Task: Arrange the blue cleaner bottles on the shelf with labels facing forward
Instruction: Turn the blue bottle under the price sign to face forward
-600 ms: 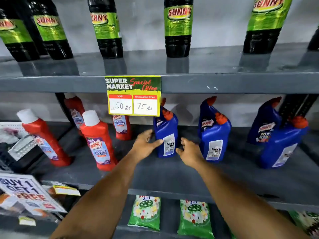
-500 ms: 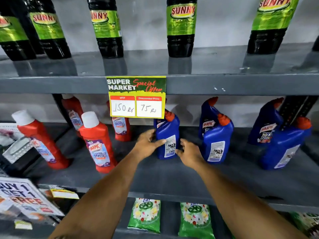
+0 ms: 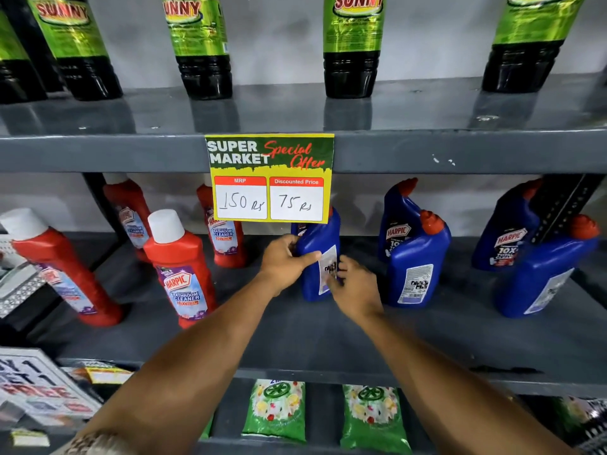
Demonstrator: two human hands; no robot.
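On the middle grey shelf [image 3: 295, 336] stands a blue cleaner bottle [image 3: 320, 247] with its white back label turned toward me. My left hand [image 3: 284, 261] grips its left side and my right hand [image 3: 353, 284] holds its lower right edge over the label. Its top is hidden behind the price sign. To the right, a blue bottle [image 3: 415, 267] shows its back label, with another blue bottle [image 3: 395, 224] behind it showing the front label. Far right, one blue bottle [image 3: 545, 274] shows its back label and another [image 3: 507, 238] faces forward.
Several red bathroom cleaner bottles [image 3: 182, 274] stand on the left of the same shelf. A yellow price sign [image 3: 269, 177] hangs from the upper shelf edge. Dark bottles with green labels [image 3: 353, 44] line the top shelf. Green pouches [image 3: 276, 410] lie below.
Both hands have closed in on the blue bottle: the left now wraps its side, the right has come onto its label. The bottle has turned a little.
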